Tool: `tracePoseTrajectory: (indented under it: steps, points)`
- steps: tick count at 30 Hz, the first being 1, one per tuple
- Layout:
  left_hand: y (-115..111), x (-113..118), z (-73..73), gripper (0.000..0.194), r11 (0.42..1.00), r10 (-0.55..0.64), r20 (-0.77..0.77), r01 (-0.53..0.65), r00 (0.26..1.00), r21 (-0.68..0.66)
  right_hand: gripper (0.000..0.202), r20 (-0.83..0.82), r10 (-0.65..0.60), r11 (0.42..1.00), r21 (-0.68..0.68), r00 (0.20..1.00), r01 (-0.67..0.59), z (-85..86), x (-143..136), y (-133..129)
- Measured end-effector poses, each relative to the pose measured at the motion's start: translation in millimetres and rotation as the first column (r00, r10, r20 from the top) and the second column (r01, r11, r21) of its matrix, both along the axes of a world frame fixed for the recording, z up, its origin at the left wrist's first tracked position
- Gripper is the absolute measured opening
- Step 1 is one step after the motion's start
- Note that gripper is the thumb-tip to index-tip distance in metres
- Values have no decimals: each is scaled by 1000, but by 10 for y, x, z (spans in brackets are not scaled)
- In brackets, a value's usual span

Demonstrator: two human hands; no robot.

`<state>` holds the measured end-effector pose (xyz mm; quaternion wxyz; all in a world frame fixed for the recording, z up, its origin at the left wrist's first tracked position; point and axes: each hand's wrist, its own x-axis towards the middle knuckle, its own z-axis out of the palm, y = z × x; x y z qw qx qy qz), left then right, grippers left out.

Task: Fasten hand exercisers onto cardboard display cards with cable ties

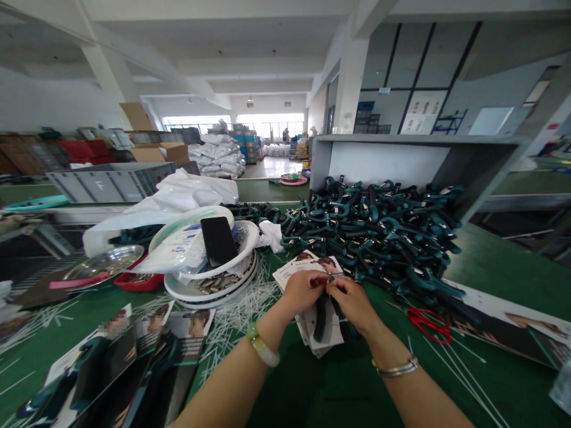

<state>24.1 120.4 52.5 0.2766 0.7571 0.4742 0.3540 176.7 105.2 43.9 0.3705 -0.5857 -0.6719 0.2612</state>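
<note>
Two bare arms [236,380] come closest, reaching over the green table [482,255]. Think of a clock around the two hands, with twelve straight ahead. Between eight and nine, some big tools on cards [89,368] lie low down. They look long and stiff. Near nine, white bowls [250,241] sit one on another, and a black phone [218,241] rests on top. Thin white sticks [241,309] lie just beside them; they look light and bendy.

Next comes the left hand [303,291], fingers bent, its tips close together with the other hand's. By those tips, a tool [320,321] lies on a pile of cards [332,336], its dark handle pointing to six. I guess it is hard, a bit heavy and tough to break. Its handle looks thick and not slippery, so that's the best bit to hold. The cards look thin and may slide or crease.

The right hand [354,300] is bent in too. I can't tell if either hand pinches the tool or something thin by it.

At one, a heap of tools [370,226] looks tangled. Near four lie red scissors [430,324].
</note>
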Motion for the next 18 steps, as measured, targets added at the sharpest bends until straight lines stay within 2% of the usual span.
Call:
tracePoseTrajectory:
  steps: [3, 7, 9, 12, 14, 16, 18]
  points:
    - [-6, -40, -1, 30, 997, -80, 95, 81, 992, -11, 24, 8, -5, 1000, -6, 1000, 5, 7, -11, 23]
    - [-11, -15, 19, 15, 998, 31, -36, -29, 999, 53, 25, 33, -11, 1000, -3, 999, 11, 19, -17, 26]
    - [-16, 12, 31, 13, 985, 77, -65, -65, 995, 160, 26, 22, -28, 1000, 14, 999, 28, 13, -11, 19]
    - [-19, 31, 50, 13, 922, 93, -77, -57, 993, 384, 28, -60, 1, 994, 111, 998, 6, -5, 2, 14]
    - [-25, 34, 70, 13, 875, 70, -72, -27, 995, 483, 25, -97, 55, 981, 191, 994, -35, -9, 3, 19]
    - [-53, 42, 99, 11, 841, 56, -44, -24, 997, 541, 18, -45, 82, 974, 216, 996, -71, 3, -7, 28]
    - [-107, 59, 135, 11, 808, 76, -4, -59, 997, 586, 14, 81, 71, 980, 179, 994, -85, 30, -21, 39]
